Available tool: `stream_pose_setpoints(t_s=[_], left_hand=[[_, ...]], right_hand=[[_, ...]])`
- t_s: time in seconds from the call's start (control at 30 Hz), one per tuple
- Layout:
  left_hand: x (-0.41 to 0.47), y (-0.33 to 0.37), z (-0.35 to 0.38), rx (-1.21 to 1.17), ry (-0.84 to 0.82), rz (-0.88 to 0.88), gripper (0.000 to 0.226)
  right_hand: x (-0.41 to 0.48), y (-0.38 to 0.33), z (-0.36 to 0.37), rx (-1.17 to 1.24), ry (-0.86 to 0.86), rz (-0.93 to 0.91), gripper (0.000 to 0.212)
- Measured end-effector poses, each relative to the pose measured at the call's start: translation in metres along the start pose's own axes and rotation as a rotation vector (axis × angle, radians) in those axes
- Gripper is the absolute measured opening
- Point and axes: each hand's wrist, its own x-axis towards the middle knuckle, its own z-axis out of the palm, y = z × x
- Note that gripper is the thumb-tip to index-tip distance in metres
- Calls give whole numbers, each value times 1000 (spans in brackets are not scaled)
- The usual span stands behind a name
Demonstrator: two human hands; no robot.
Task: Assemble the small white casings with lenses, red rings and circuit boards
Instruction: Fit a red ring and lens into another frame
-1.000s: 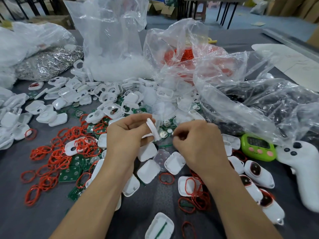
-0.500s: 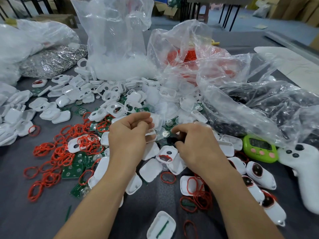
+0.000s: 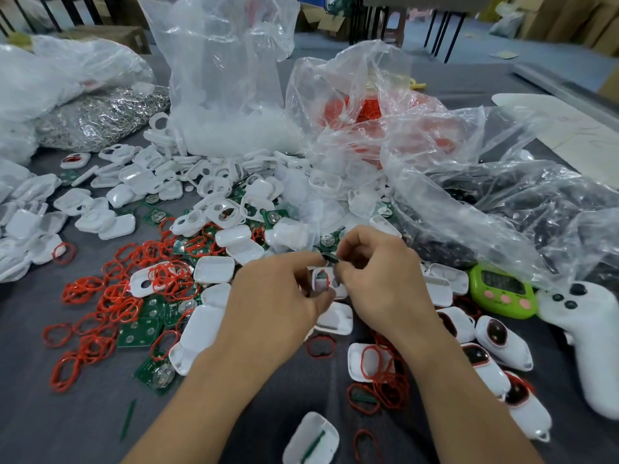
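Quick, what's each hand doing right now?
Left hand: holds a small white plastic casing.
Right hand: pinches a tiny dark piece, unclear what.

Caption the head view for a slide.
Left hand holds a white casing, right hand pinches a small part, amid loose red rings and circuit boards.

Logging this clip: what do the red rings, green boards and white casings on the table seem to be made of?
Red rings: probably rubber or silicone, matte; they lie bent and tangled. Green boards: rigid printed circuit board, flat, with shiny round metal pads. White casings: moulded plastic, apparently, smooth and slightly glossy, with rounded corners and raised rims.
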Motion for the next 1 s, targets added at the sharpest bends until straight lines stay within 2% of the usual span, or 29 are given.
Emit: stream_pose_setpoints(t_s=[0.1, 0.17, 0.23, 0.37, 0.43, 0.53, 0.63, 0.7, 0.77, 0.9, 1.0], left_hand=[[2, 1, 11, -329, 110, -122, 25], [7, 1, 13, -483, 156, -161, 28], [13, 0, 11, -638, 165, -186, 20], [13, 1, 7, -727, 41, -193, 18], [13, 0, 5, -750, -5, -185, 17], [15, 1, 3, -925, -91, -190, 25], [18, 4, 0, -1166, -109, -273, 21], [20, 3, -2, -1286, -91, -348, 16], [20, 0, -2, -1290, -39, -397, 12], [19, -9, 2, -912, 153, -422, 7], [19, -10, 3, -793, 194, -412, 11]], right_hand=[[1, 2, 2, 42, 16, 38, 26], [2, 2, 2, 139, 32, 87, 24], [2, 1, 4, 250, 44, 142, 22], [3, -3, 6, 460, 74, 265, 20], [3, -4, 5, 563, 47, 312, 27], [3, -8, 2, 776, -10, 375, 29], [5, -6, -1, 808, 37, 368, 26], [6, -2, -4, 732, 112, 317, 26], [6, 2, -6, 639, 152, 237, 27], [4, 1, -7, 589, 151, 99, 23], [0, -2, -4, 423, 124, -1, 20]])
